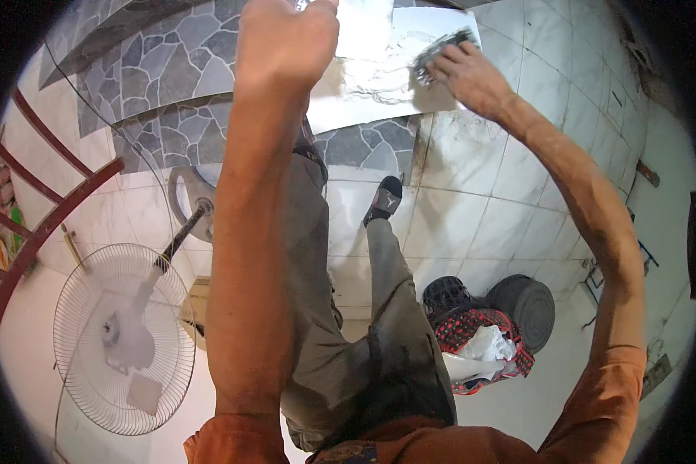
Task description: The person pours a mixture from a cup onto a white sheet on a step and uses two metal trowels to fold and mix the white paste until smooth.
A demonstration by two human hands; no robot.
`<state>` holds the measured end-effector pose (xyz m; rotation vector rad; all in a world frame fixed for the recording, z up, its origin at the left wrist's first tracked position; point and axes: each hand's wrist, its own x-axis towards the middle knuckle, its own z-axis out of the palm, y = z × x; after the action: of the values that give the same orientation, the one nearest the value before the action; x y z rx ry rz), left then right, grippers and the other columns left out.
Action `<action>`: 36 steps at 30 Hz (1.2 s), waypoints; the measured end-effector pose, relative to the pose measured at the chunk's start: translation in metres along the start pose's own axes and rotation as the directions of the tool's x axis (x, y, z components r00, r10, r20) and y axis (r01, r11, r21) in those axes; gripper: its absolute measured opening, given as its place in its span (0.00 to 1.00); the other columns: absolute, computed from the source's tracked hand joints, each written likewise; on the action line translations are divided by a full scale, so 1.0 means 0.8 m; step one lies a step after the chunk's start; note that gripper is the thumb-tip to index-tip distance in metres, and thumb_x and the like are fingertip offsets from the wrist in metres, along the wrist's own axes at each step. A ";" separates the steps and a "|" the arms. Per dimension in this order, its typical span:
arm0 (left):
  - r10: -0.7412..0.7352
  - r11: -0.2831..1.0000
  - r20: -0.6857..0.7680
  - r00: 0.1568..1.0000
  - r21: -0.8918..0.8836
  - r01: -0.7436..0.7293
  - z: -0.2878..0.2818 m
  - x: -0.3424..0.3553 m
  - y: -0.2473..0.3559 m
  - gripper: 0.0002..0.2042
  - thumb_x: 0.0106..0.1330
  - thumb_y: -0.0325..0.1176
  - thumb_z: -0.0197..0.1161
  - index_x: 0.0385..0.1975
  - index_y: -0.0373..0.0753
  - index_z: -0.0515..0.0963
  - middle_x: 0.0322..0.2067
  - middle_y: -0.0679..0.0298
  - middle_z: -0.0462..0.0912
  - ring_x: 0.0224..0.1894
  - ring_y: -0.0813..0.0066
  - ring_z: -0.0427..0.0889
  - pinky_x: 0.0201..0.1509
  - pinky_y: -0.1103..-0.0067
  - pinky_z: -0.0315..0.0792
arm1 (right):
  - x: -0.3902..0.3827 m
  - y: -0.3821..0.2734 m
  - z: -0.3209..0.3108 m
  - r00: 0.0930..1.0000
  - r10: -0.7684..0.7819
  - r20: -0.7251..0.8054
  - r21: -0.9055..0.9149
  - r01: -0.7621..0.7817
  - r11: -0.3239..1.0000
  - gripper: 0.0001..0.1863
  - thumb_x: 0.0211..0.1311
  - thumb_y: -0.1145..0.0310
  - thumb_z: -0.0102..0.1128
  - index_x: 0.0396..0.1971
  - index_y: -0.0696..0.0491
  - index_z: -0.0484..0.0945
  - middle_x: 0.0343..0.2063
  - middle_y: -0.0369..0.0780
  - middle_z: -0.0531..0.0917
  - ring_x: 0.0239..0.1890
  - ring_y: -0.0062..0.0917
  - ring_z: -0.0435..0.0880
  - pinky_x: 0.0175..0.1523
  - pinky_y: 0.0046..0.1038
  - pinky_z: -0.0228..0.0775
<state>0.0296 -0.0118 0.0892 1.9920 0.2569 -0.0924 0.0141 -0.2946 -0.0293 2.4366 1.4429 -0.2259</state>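
Note:
A white flat panel (344, 116) lies across the grey stone-patterned step, its surface wet with whitish suds (375, 87). Over its right part, my right hand (472, 81) is closed on a dark grey scouring pad (431, 60), pressing it against or just above the panel; motion blurs the pad. My left hand (286, 42) is at the top edge of the picture, left of the panel, with its fingers curled closed. Whatever it grips, if anything, is cut off by the frame edge.
A standing fan (124, 340) with its round base (193, 203) is at my left, near a dark red curved frame (62, 209). One sandalled foot (384, 199) rests on the tiles. Behind my right side are a black tub (522, 313) and a red-dotted bag (472, 332) with white stuff.

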 end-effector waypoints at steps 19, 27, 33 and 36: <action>0.093 0.906 0.218 0.971 0.386 -0.174 0.073 -0.016 -0.086 0.16 0.66 0.33 0.57 0.52 0.38 0.70 0.37 0.42 0.81 0.42 0.40 0.80 0.46 0.59 0.72 | -0.096 -0.113 0.126 0.229 0.556 0.799 0.601 -0.281 -0.748 0.09 0.62 0.74 0.58 0.34 0.66 0.77 0.29 0.43 0.81 0.29 0.26 0.78 0.32 0.34 0.70; 0.129 0.905 0.288 0.949 0.356 -0.231 0.122 -0.022 -0.096 0.14 0.65 0.30 0.56 0.50 0.38 0.70 0.34 0.41 0.82 0.39 0.37 0.80 0.43 0.55 0.72 | 0.016 -0.151 0.071 0.299 0.521 0.799 0.464 0.244 -0.852 0.11 0.62 0.76 0.55 0.42 0.65 0.74 0.36 0.42 0.80 0.34 0.24 0.79 0.35 0.28 0.72; 0.202 0.895 0.385 0.900 0.300 -0.329 0.158 -0.035 -0.090 0.13 0.67 0.32 0.55 0.49 0.40 0.69 0.33 0.42 0.81 0.38 0.37 0.79 0.41 0.55 0.72 | 0.024 -0.145 0.065 0.319 0.563 0.762 0.502 0.257 -0.826 0.07 0.65 0.75 0.54 0.41 0.61 0.75 0.35 0.39 0.81 0.31 0.20 0.80 0.35 0.25 0.73; 0.194 0.869 0.433 0.880 0.340 -0.358 0.166 -0.039 -0.092 0.12 0.67 0.32 0.55 0.48 0.40 0.69 0.33 0.42 0.81 0.38 0.38 0.80 0.41 0.54 0.71 | 0.031 -0.132 0.039 0.274 0.588 0.761 0.523 0.279 -0.806 0.07 0.64 0.75 0.55 0.39 0.61 0.76 0.32 0.38 0.81 0.29 0.19 0.79 0.34 0.24 0.72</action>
<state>-0.0101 -0.1067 -0.0267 2.3537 -0.3436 -0.3755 -0.0658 -0.2366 -0.0848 -1.1639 0.8808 0.1998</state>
